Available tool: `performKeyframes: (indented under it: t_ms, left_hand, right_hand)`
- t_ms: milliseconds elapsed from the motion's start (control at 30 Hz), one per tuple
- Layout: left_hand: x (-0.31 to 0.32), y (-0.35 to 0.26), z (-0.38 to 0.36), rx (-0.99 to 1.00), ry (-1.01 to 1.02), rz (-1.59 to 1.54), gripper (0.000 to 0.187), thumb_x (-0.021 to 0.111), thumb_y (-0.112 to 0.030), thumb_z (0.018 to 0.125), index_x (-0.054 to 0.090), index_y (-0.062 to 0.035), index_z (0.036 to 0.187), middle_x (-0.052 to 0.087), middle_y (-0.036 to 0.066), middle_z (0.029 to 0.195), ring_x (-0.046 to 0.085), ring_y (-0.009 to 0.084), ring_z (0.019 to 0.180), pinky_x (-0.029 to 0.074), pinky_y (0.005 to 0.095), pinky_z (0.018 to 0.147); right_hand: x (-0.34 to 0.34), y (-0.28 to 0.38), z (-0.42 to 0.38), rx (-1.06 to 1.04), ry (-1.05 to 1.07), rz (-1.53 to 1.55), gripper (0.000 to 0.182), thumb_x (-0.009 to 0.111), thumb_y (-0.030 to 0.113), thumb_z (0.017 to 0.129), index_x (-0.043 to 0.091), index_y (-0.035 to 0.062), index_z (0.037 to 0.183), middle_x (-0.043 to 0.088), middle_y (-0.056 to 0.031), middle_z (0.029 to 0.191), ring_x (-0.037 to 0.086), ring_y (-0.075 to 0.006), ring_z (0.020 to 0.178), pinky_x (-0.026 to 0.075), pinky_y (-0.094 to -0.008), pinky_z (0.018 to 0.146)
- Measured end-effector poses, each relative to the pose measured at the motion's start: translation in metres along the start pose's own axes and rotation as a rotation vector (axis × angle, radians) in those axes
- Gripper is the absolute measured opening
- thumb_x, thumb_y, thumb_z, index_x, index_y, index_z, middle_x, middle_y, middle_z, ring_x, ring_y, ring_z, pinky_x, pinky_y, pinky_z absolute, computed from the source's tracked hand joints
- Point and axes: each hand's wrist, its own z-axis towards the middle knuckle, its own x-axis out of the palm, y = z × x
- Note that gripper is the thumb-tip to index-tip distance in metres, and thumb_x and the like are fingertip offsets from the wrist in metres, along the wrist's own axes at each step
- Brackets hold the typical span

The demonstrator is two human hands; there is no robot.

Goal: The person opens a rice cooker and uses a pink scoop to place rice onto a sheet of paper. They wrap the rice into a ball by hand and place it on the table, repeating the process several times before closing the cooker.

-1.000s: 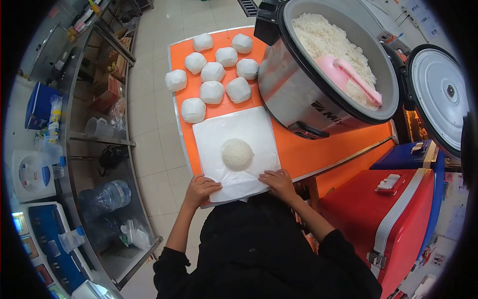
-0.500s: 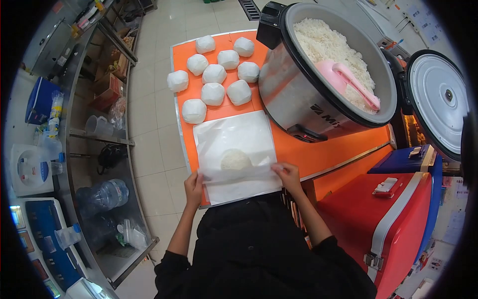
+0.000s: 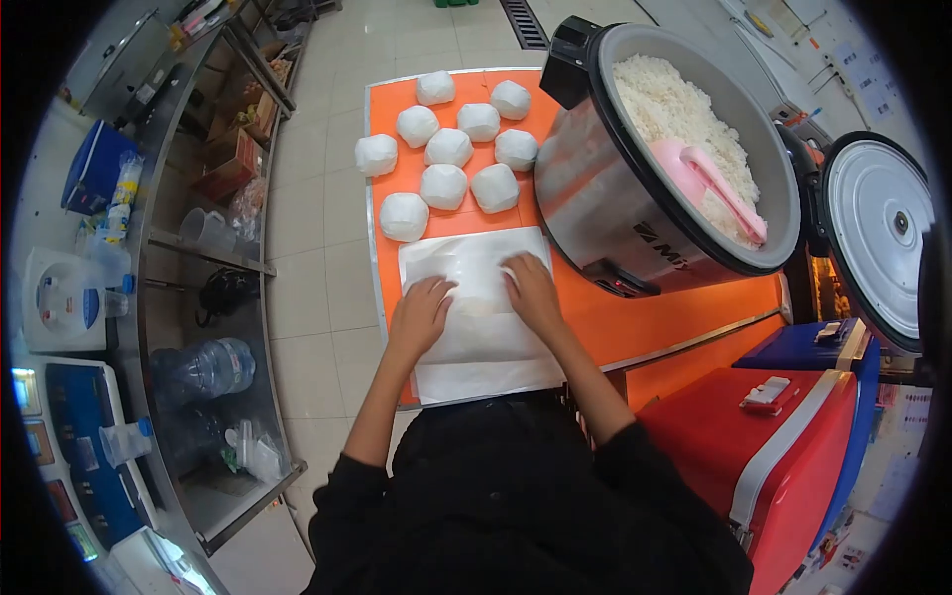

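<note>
White paper sheets (image 3: 486,380) lie on the orange table (image 3: 620,342), with the top sheet folded over a rice mound that shows only faintly through it. My left hand (image 3: 423,312) rests at the left side of the covered mound, fingers spread. On the right side, my right hand (image 3: 533,293) touches the paper with its fingers apart. Beyond both hands sit several round white wrapped bundles (image 3: 443,186). To the right stands a large cooker (image 3: 615,188) full of white rice (image 3: 679,99), with a pink scoop (image 3: 709,188) in it.
The cooker's open lid (image 3: 878,223) hangs at the right. Below it are a red cooler box (image 3: 714,421) and a blue one (image 3: 793,344). A metal shelf (image 3: 203,253) with bottles and boxes runs along the left, beyond a tiled floor strip (image 3: 322,258).
Both hands have moved forward and closer together, releasing the paper edge they pinched. The sheet now covers the rice mound, which was partly bare. The view has shifted slightly.
</note>
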Motion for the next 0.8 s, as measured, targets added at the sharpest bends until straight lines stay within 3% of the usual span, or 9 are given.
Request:
performKeyframes:
  t_ms: [133, 200, 233, 267, 333, 400, 467, 633, 800]
  left_hand:
    - [0.010, 0.022, 0.025, -0.204, -0.076, 0.220, 0.043, 0.050, -0.034, 0.087, 0.049, -0.0125, 0.123, 0.043, 0.017, 0.129, 0.044, 0.0337, 0.116, 0.038, 0.0452, 0.092]
    - [0.007, 0.016, 0.026, -0.868, -0.211, 0.345, 0.053, 0.052, -0.037, 0.085, 0.040, -0.0130, 0.132, 0.027, 0.020, 0.140, 0.028, 0.0368, 0.129, 0.027, 0.0529, 0.099]
    - [0.010, 0.034, 0.015, -0.856, -0.270, 0.306, 0.059, 0.052, -0.040, 0.084, 0.036, -0.0122, 0.134, 0.020, 0.022, 0.143, 0.014, 0.0387, 0.134, 0.017, 0.0581, 0.102]
    - [0.009, 0.028, 0.005, -0.858, -0.274, 0.302, 0.059, 0.052, -0.040, 0.084, 0.036, -0.0122, 0.134, 0.020, 0.022, 0.143, 0.014, 0.0387, 0.134, 0.017, 0.0581, 0.102]
    - [0.006, 0.007, -0.028, -0.375, -0.315, 0.483, 0.060, 0.051, -0.042, 0.083, 0.038, -0.0105, 0.133, 0.024, 0.021, 0.142, 0.020, 0.0354, 0.133, 0.021, 0.0550, 0.102]
    - [0.031, -0.019, -0.069, -0.079, -0.158, 0.383, 0.059, 0.050, -0.042, 0.083, 0.039, -0.0108, 0.132, 0.027, 0.017, 0.141, 0.022, 0.0305, 0.133, 0.021, 0.0526, 0.102]
    - [0.042, -0.039, -0.084, 0.323, -0.104, 0.611, 0.063, 0.049, -0.046, 0.082, 0.036, -0.0119, 0.134, 0.027, 0.015, 0.142, 0.024, 0.0268, 0.133, 0.017, 0.0486, 0.104]
    - [0.049, -0.070, -0.075, 0.090, 0.124, 0.484, 0.077, 0.047, -0.054, 0.081, 0.026, -0.0064, 0.139, 0.021, 0.016, 0.145, 0.019, 0.0259, 0.135, 0.009, 0.0473, 0.106]
    - [0.058, -0.086, -0.078, -0.022, 0.132, 0.468, 0.089, 0.047, -0.059, 0.079, 0.020, 0.0007, 0.139, 0.015, 0.020, 0.146, 0.013, 0.0299, 0.136, 0.007, 0.0484, 0.105]
  right_hand:
    - [0.032, -0.011, 0.045, -0.103, 0.276, 0.039, 0.035, 0.071, 0.017, 0.068, 0.052, 0.0050, 0.094, 0.052, -0.0113, 0.091, 0.052, -0.0285, 0.091, 0.045, -0.0390, 0.077]
    - [0.033, -0.009, 0.051, -0.056, 0.314, -0.026, 0.039, 0.074, 0.021, 0.065, 0.052, 0.0060, 0.093, 0.055, -0.0104, 0.092, 0.053, -0.0281, 0.092, 0.045, -0.0386, 0.077]
    - [0.035, -0.009, 0.053, -0.003, 0.359, -0.091, 0.043, 0.077, 0.025, 0.062, 0.053, 0.0070, 0.092, 0.057, -0.0095, 0.092, 0.054, -0.0277, 0.093, 0.045, -0.0382, 0.078]
    - [0.035, -0.005, 0.060, -0.008, 0.360, -0.095, 0.043, 0.077, 0.025, 0.062, 0.053, 0.0070, 0.092, 0.057, -0.0095, 0.092, 0.054, -0.0277, 0.093, 0.045, -0.0382, 0.078]
    - [0.037, 0.005, 0.071, 0.111, 0.565, -0.316, 0.049, 0.081, 0.030, 0.055, 0.053, 0.0071, 0.089, 0.059, -0.0090, 0.093, 0.056, -0.0279, 0.089, 0.046, -0.0398, 0.074]
    - [0.046, -0.003, 0.076, 0.105, 0.663, -0.295, 0.049, 0.081, 0.031, 0.055, 0.054, 0.0070, 0.087, 0.061, -0.0096, 0.091, 0.057, -0.0281, 0.087, 0.046, -0.0401, 0.073]
    - [0.051, -0.012, 0.083, 0.091, 0.763, -0.282, 0.048, 0.081, 0.031, 0.054, 0.054, 0.0069, 0.085, 0.062, -0.0101, 0.089, 0.058, -0.0283, 0.086, 0.046, -0.0404, 0.072]
    - [0.022, -0.002, 0.086, -0.214, 0.861, 0.012, 0.040, 0.076, 0.026, 0.061, 0.059, 0.0061, 0.090, 0.063, -0.0143, 0.084, 0.060, -0.0299, 0.085, 0.046, -0.0382, 0.072]
    - [0.015, -0.003, 0.090, -0.151, 1.047, 0.098, 0.041, 0.073, 0.026, 0.064, 0.063, 0.0053, 0.098, 0.063, -0.0175, 0.096, 0.060, -0.0311, 0.088, 0.046, -0.0373, 0.075]
